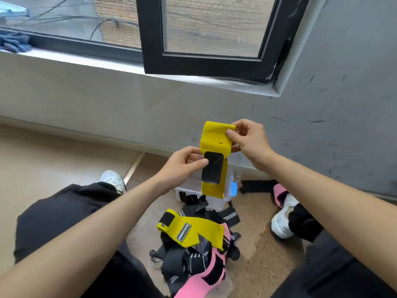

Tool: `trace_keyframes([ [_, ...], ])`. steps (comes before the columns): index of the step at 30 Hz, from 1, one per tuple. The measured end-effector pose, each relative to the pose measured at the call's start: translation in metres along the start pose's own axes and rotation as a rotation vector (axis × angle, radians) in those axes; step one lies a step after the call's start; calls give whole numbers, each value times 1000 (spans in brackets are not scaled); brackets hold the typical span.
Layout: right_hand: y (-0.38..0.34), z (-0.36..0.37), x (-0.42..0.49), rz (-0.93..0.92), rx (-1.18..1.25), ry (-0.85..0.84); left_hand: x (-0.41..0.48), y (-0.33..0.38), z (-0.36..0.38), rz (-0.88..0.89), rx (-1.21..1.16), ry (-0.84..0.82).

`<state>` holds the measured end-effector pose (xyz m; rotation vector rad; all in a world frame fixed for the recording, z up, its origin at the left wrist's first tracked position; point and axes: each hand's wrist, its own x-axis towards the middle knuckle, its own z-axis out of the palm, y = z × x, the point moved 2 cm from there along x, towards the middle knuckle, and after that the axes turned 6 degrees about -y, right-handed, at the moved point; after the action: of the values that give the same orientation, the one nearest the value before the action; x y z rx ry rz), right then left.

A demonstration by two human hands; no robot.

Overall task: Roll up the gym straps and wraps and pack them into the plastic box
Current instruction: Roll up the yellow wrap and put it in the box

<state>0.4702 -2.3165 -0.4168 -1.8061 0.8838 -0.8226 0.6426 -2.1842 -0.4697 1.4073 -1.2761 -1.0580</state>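
Observation:
I hold a yellow wrist wrap up in front of me, its upper end folded over. My right hand pinches the folded top edge. My left hand pinches the wrap lower down, thumb on its black velcro patch. The tail hangs down over a clear plastic box on the floor. A second yellow wrap lies on a pile of black straps and pink wraps between my legs.
A black strap and a pink wrap lie by my right shoe. My left shoe is at the left. A wall and an open window frame stand ahead, with blue gloves on the sill.

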Motion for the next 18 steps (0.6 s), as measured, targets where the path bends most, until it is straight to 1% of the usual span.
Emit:
trace_keyframes([
  [2,13,3,1,27,44,20,5,1,9,0,-54,-7],
  [5,38,3,3,79,93,20,17,-3,17,-5,-36,98],
  [7,58,0,4,127,114,9,26,-4,19,8,-27,111],
  [8,68,-3,5,153,115,8,32,-5,20,20,-27,86],
  [11,99,-10,9,218,106,28,50,-9,21,17,4,-63],
  [13,113,-14,11,258,90,28,60,-13,21,18,61,-157],
  [14,120,-15,11,279,73,14,65,-15,21,44,100,-177],
  [16,129,-16,11,310,37,-52,72,-24,22,76,106,-145],
  [18,136,-18,10,294,-32,-137,79,-33,24,61,36,-52],
])
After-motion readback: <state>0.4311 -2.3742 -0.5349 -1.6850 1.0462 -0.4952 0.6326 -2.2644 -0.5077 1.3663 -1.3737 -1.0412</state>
